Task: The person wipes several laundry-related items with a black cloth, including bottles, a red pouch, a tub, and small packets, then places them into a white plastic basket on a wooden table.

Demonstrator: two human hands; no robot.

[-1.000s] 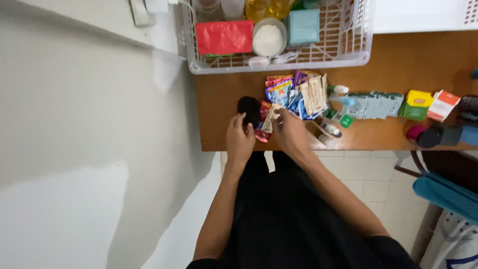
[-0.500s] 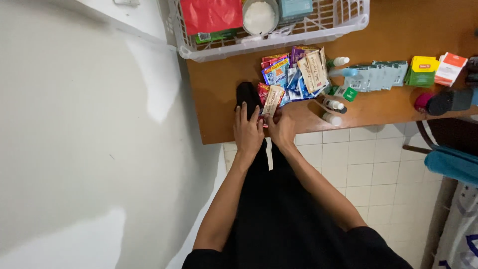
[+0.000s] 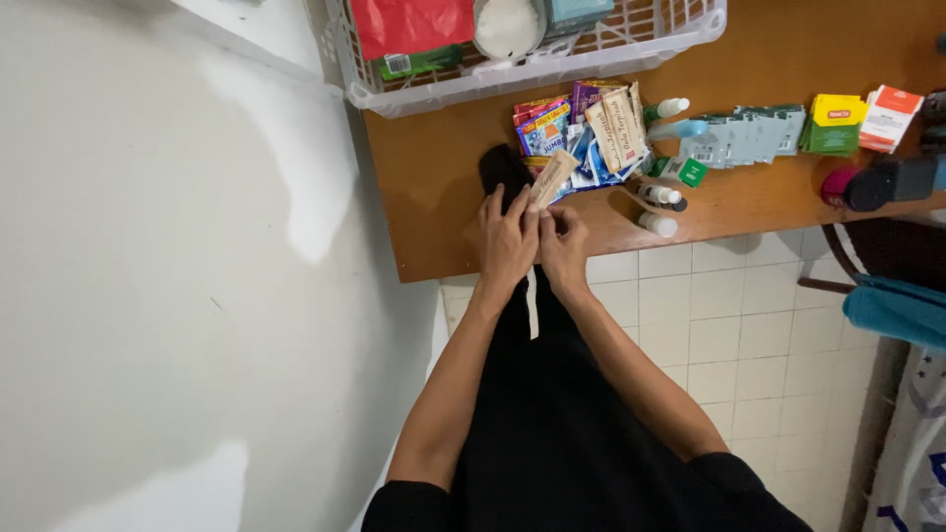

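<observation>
- Brown wooden table (image 3: 443,207) against white wall (image 3: 177,296), tiled floor below.
- My left hand (image 3: 507,246) and right hand (image 3: 564,246) both pinch a beige sachet (image 3: 552,177) at the table's near edge, beside the sachet pile (image 3: 586,133).

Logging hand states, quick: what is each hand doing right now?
Left hand: closed on the beige sachet.
Right hand: fingers curled beside the left hand; whether it grips anything cannot be told.
</observation>
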